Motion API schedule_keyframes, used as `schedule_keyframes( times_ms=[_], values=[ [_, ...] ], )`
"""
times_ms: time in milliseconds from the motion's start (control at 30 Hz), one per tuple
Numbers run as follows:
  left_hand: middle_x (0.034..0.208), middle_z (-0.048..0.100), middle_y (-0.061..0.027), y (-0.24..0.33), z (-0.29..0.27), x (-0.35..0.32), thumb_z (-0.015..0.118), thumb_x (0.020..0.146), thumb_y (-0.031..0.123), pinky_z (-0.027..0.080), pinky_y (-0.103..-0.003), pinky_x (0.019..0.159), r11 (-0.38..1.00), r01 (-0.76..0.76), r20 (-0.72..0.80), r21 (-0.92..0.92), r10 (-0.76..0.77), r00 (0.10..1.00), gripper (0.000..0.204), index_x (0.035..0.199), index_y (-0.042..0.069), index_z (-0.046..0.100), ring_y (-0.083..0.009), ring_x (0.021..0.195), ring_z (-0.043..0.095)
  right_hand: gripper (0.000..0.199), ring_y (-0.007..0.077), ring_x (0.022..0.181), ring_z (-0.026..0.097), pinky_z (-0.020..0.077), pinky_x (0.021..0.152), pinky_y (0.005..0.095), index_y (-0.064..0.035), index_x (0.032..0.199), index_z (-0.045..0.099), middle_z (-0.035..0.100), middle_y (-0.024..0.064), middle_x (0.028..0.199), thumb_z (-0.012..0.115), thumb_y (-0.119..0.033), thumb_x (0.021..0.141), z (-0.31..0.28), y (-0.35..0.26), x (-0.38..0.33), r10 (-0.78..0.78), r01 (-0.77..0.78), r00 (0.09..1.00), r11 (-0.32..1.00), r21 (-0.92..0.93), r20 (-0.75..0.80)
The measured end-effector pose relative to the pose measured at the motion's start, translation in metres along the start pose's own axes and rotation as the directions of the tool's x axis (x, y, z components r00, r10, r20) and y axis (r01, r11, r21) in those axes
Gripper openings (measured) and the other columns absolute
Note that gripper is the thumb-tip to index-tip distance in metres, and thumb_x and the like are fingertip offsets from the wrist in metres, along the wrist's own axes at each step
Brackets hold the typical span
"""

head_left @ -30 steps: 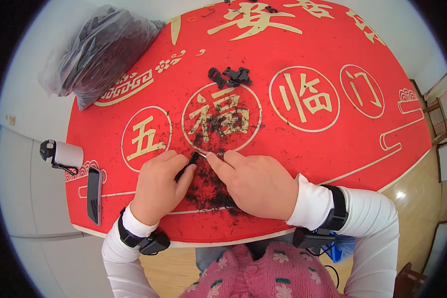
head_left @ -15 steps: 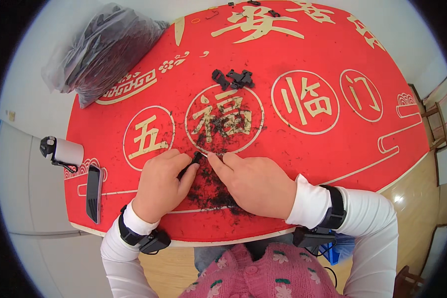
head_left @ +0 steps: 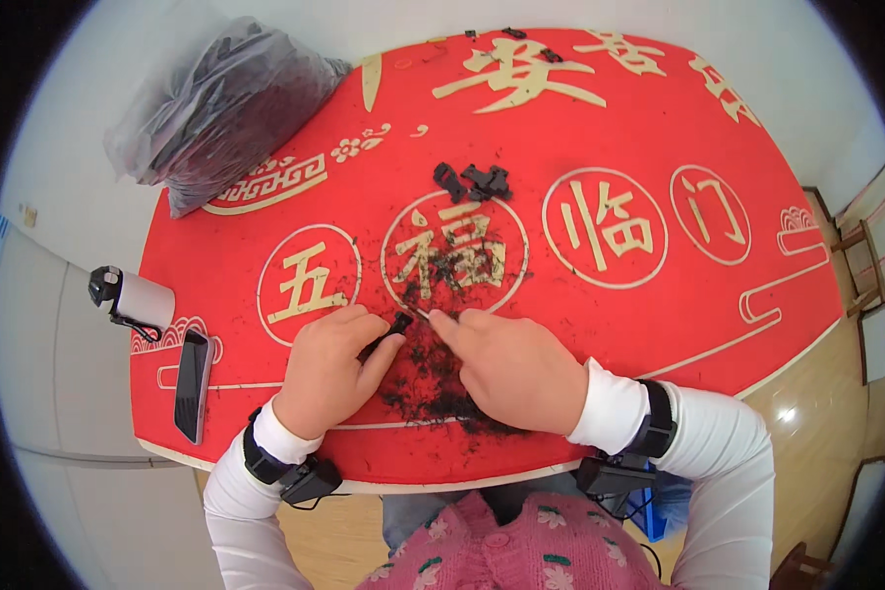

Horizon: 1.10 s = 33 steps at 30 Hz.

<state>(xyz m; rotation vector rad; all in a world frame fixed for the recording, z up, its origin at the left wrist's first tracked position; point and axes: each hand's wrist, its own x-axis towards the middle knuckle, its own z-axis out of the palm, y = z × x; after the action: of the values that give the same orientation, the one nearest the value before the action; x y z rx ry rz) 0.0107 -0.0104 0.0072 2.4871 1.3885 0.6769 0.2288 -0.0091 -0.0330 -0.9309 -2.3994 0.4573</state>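
My left hand (head_left: 332, 366) is closed around a small black plastic piece (head_left: 400, 323), probably a buckle, with one end sticking out past the thumb and forefinger. Close on its right, my right hand (head_left: 523, 372) is closed on a thin, pale-tipped tool (head_left: 419, 313) like a small blade, its forefinger stretched along it; the handle is hidden in the palm. The tool's tip lies near the end of the black piece; whether they touch I cannot tell. Black shavings (head_left: 425, 379) litter the red tabletop (head_left: 580, 324) under and between my hands. Beyond them lies a small heap of black plastic buckles (head_left: 486, 181).
At the far left a clear plastic bag (head_left: 241, 113) is stuffed with dark pieces. A white bottle with a black lid (head_left: 146, 299) and a phone (head_left: 193, 385) are at the left edge. More small black pieces (head_left: 553, 55) lie at the far edge.
The view has tilted slightly, so the table sits a little lower in it. My hands keep nearly the same place, and the tool's tip has shifted slightly beside the black piece.
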Motion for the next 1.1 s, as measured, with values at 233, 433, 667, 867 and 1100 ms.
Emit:
schedule_keyframes(
  times_ms=[233, 433, 667, 867, 1100],
  values=[
    [0.073, 0.057, -0.0128, -0.003, 0.0, -0.002, 0.072, 0.08, 0.007, 0.044, -0.035, 0.057, 0.947, -0.075, -0.046, -0.313, 0.064, 0.997, 0.014, 0.084, -0.001, 0.061, -0.0284, 0.064, 0.056, 0.03, 0.0089, 0.07, 0.054, 0.0429, 0.056, 0.0238, -0.0018, 0.123, 0.053, 0.051, 0.0002, 0.08, 0.05, -0.005, 0.093, -0.02, 0.012, 0.008, 0.349, -0.114, 0.916, 0.697, 0.708, -0.196],
    [0.074, 0.059, -0.0122, -0.007, 0.004, -0.004, 0.072, 0.08, 0.005, 0.044, -0.033, 0.059, 0.88, -0.051, 0.047, -0.472, 0.082, 0.995, 0.015, 0.083, -0.002, 0.06, -0.026, 0.065, 0.057, 0.014, 0.0004, 0.069, 0.047, 0.0381, 0.061, 0.0176, -0.0021, 0.107, 0.056, 0.053, -0.0026, 0.082, 0.054, -0.007, 0.094, -0.031, -0.003, 0.009, 0.344, -0.303, 0.916, 0.252, 0.919, 0.207],
    [0.075, 0.06, -0.0116, -0.006, 0.005, -0.003, 0.072, 0.081, 0.007, 0.045, -0.034, 0.059, 0.867, -0.097, 0.074, -0.49, 0.152, 0.986, 0.013, 0.086, -0.001, 0.063, -0.0267, 0.068, 0.059, 0.007, 0.0017, 0.069, 0.046, 0.0369, 0.06, 0.0198, -0.0011, 0.096, 0.059, 0.051, -0.003, 0.082, 0.059, -0.005, 0.091, -0.024, -0.002, 0.008, 0.223, -0.241, 0.965, 0.538, 0.807, 0.14],
    [0.08, 0.061, -0.011, -0.007, 0.006, -0.004, 0.073, 0.08, 0.009, 0.048, -0.035, 0.062, 0.87, -0.152, 0.074, -0.47, 0.21, 0.975, 0.014, 0.089, 0.002, 0.065, -0.0278, 0.072, 0.061, 0.005, 0.0029, 0.07, 0.045, 0.0369, 0.061, 0.0211, -0.0002, 0.088, 0.059, 0.051, -0.0036, 0.082, 0.059, -0.005, 0.091, -0.025, 0.002, 0.008, 0.142, -0.222, 0.975, 0.588, 0.778, 0.171],
    [0.089, 0.063, -0.0086, -0.008, 0.005, -0.003, 0.074, 0.076, 0.008, 0.05, -0.034, 0.064, 0.866, -0.331, -0.057, -0.375, 0.335, 0.94, 0.02, 0.095, 0.005, 0.067, -0.0259, 0.076, 0.063, 0.01, 0.0051, 0.071, 0.047, 0.039, 0.064, 0.0228, -0.0026, 0.091, 0.059, 0.05, -0.0039, 0.076, 0.057, -0.012, 0.094, -0.027, 0.001, 0.008, 0.205, -0.38, 0.925, 0.425, 0.822, 0.322]
  ],
)
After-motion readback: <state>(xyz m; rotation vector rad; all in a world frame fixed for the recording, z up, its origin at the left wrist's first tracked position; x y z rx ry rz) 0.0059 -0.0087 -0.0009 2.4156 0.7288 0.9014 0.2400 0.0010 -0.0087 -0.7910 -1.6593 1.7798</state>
